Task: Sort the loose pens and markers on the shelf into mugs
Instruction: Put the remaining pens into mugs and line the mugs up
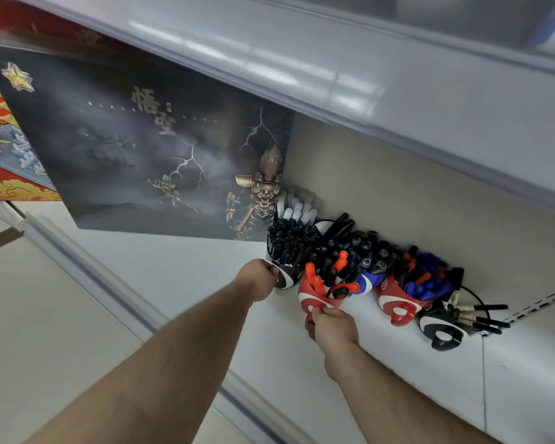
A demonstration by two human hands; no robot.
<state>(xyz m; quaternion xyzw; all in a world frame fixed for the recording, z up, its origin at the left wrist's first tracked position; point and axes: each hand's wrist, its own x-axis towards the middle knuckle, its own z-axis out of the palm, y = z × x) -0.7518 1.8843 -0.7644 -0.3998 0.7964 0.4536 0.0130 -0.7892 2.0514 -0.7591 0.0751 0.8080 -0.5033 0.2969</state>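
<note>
Reaching across the smooth white shelf board [180, 261], I have both bare hands on mugs. My left hand [259, 281] curls its fingers against the side of the glossy black-and-white ceramic mug [286, 277] at the left end of the row; the fingertips are hidden behind the knuckles, so I take it as a grip on that mug's handle side. It is packed tight with black capped pens [289, 240], too many to count. My right hand [331, 325] pinches the loop handle of the shiny red-and-white mug [314, 298] just beside it, thumb on top. From that mug stick out three orange-red rounded marker caps [311, 274] that I can count, along with several black ones.

I count five mugs along the front: black, red, a blue-and-white one [370, 282] set a little further back, a second red one [396, 304] filled with blue-capped markers [430, 277], and a second black mug [439, 330] at the right end. Behind the first mug stands a cluster of pale white cylindrical markers [293, 208], about six.

Loose on the shelf beside the far-right mug lie roughly four slim black pens [481, 317], touching one another. A large matte dark printed box [148, 149] with lightning artwork stands left of the mugs, under the glossy grey upper shelf edge [302, 68].
</note>
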